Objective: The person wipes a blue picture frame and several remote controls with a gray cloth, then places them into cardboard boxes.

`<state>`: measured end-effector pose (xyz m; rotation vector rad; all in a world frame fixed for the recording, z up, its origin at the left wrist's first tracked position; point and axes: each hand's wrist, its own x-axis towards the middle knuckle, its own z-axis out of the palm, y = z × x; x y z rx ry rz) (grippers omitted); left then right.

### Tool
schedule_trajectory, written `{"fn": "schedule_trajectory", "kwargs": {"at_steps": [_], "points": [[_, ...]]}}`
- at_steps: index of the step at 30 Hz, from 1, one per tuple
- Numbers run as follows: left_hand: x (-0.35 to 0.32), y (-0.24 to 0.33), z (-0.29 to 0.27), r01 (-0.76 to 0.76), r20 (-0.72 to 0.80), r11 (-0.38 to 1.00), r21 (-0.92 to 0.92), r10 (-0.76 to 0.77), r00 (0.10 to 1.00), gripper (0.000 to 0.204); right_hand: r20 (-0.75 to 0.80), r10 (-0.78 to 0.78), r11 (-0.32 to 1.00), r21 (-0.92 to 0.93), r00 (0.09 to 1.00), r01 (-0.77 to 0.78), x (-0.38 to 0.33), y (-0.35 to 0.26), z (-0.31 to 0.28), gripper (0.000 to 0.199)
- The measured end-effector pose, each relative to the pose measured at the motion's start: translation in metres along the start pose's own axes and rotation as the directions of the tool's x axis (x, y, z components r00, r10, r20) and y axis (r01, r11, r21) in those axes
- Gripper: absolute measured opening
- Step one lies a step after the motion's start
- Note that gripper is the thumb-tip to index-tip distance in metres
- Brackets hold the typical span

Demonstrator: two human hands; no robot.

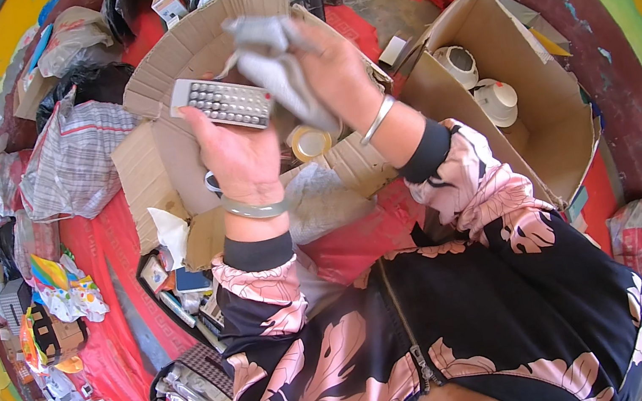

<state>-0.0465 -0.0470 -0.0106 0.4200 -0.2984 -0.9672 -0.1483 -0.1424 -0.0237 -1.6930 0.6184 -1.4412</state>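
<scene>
My left hand (239,150) is closed around a grey calculator (229,105) with rows of round dark and pale buttons, its thumb along the near edge. The calculator is tilted above an opened cardboard box (169,45). In my right hand (336,69) is a bunched white-grey cloth (282,74), smeared by motion, just to the right of the calculator. Part of the cloth hangs down toward the box. Below it, a round yellowish thing like a tape roll (310,143) shows near the box's inner side.
To the right stands a second cardboard box (533,111) holding white round fixtures (497,102). A checked plastic bag (78,162) bulges at the left. Red sheeting (108,281) covers part of the floor, with a basket of mixed items (193,399) at lower left.
</scene>
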Motion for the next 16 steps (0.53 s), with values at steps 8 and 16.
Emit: {"fn": "schedule_trajectory", "kwargs": {"at_steps": [8,16], "points": [[0.006,0.021,0.002,-0.201,0.039,0.979,0.040,0.200,0.979,0.050,0.005,0.421,0.784,0.501,0.907,-0.367,0.027,-0.029,-0.033,0.045],[-0.025,-0.003,0.003,-0.113,0.037,0.985,0.133,0.109,0.993,0.052,0.234,-0.058,0.961,-0.250,0.970,0.117,-0.045,-0.034,0.033,0.048]]}}
